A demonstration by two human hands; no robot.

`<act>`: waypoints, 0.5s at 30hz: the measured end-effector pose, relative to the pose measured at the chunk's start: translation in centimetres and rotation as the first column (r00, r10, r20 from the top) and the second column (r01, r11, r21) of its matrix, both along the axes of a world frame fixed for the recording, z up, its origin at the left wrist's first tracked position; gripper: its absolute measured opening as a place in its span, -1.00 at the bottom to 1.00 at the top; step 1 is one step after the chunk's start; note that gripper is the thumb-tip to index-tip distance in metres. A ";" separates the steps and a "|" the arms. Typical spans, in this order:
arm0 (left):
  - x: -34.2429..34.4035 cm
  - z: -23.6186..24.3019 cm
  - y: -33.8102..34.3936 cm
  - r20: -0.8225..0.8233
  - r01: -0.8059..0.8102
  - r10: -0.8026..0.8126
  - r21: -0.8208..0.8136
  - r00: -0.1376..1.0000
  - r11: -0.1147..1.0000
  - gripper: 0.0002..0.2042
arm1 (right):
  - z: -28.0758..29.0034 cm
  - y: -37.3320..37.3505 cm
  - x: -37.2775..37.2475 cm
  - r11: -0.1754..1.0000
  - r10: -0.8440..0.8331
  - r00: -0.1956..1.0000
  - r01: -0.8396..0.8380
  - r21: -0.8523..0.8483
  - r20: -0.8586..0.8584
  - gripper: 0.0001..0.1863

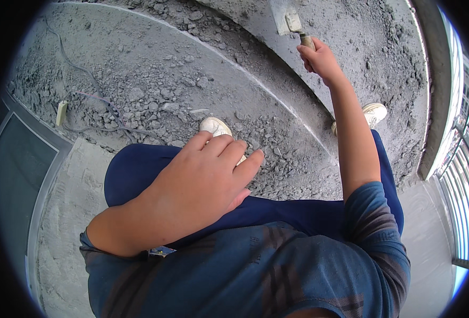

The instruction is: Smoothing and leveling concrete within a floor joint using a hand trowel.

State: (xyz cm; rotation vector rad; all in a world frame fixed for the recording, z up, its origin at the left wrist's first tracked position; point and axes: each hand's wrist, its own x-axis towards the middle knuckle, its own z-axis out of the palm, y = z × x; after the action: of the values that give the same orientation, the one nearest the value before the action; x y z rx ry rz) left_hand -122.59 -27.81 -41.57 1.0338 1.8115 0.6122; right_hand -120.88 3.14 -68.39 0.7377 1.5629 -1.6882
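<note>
My right hand (321,59) reaches far forward, its fingers wrapped round the handle of a trowel (283,15). The flat metal blade points away from me and lies over the grey, dusty surface at the top of the view. A pale lump of mortar or grit shows on the blade near the handle. Close to me, my left hand (213,172) hangs above my bent left leg, back of the hand up. Its fingers are apart and bent downward, with nothing seen in them; the palm is hidden. Past its fingertips a white shoe (215,126) partly shows.
Loose grey rubble (155,103) covers the ground ahead and to the left. A pale line curves across the surface beside a raised edge. A cable (94,85) runs to a cream power strip (62,113) near a framed glass panel (25,153). Railings (459,180) stand at right.
</note>
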 end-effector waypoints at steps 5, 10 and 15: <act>0.4 0.7 0.2 0.025 -0.027 0.028 -0.020 0.999 0.999 -0.44 | -1.7 -1.3 9.6 0.721 0.469 0.882 -0.365 0.590 -0.028 -0.68; 0.6 0.8 0.2 0.048 -0.038 0.041 -0.055 0.998 0.998 -0.44 | -5.2 -1.1 16.8 0.536 0.597 0.776 -0.574 0.619 0.202 -0.67; 1.1 1.0 0.1 0.061 -0.090 0.093 -0.044 0.994 0.995 -0.44 | -7.8 -2.8 18.0 0.543 0.489 0.839 -0.508 0.668 0.240 -0.65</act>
State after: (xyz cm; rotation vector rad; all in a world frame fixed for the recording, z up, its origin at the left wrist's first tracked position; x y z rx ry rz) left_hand -121.46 -27.68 -40.56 0.8987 1.8163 0.6530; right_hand -102.92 0.29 -76.16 0.5674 2.1783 -0.6011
